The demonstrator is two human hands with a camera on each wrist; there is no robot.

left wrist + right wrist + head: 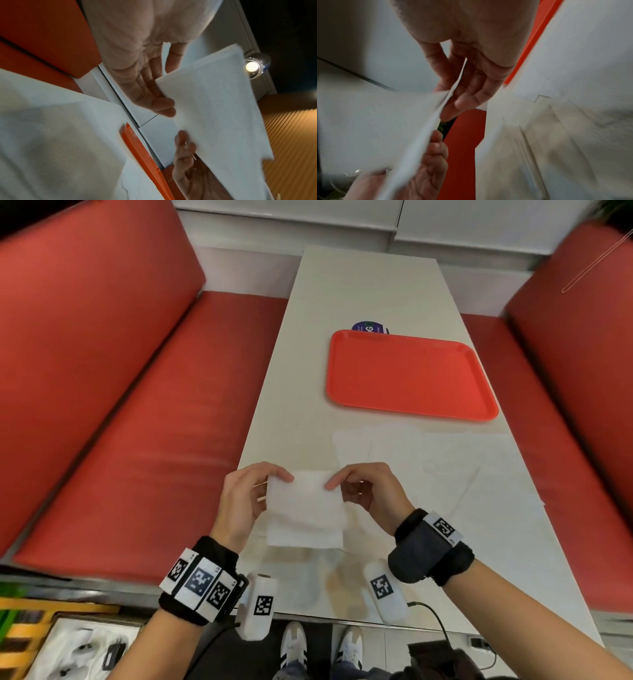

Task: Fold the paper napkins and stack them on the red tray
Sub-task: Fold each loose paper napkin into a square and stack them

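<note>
A white paper napkin [305,508] hangs above the near part of the table, held up by both hands at its top corners. My left hand [251,491] pinches the top left corner between thumb and fingers. My right hand [359,486] pinches the top right corner. In the left wrist view the napkin [223,108] spreads out past my left fingers [154,100]. In the right wrist view the napkin's edge [433,121] runs between my right thumb and fingers [467,97]. The red tray [407,374] lies bare further back on the table.
Several flat white napkins [428,460] lie spread on the table [359,285] between my hands and the tray. A purple round sticker [368,326] shows behind the tray. Red bench seats [137,422] flank the table on both sides.
</note>
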